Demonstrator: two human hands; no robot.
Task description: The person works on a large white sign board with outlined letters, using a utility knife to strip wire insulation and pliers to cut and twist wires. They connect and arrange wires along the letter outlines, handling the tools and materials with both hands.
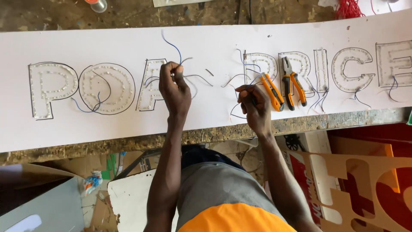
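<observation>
Head view: thin blue and grey wires [189,73] are pinched in the closed left hand [174,88] over the white sign board [214,111], another wire is gripped by right-hand fingers [249,92], orange-handled pliers [293,83] parked beside for reach.

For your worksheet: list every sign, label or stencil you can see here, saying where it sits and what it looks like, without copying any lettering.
Sign board: long white sheet across the workbench, black-outlined letters filled with small clear bulbs, thin wires trailing.
Letter stencil: tan cut-out board, lower right below the bench, over red.
Red-and-white panel: beside the stencil, partly hidden.
</observation>
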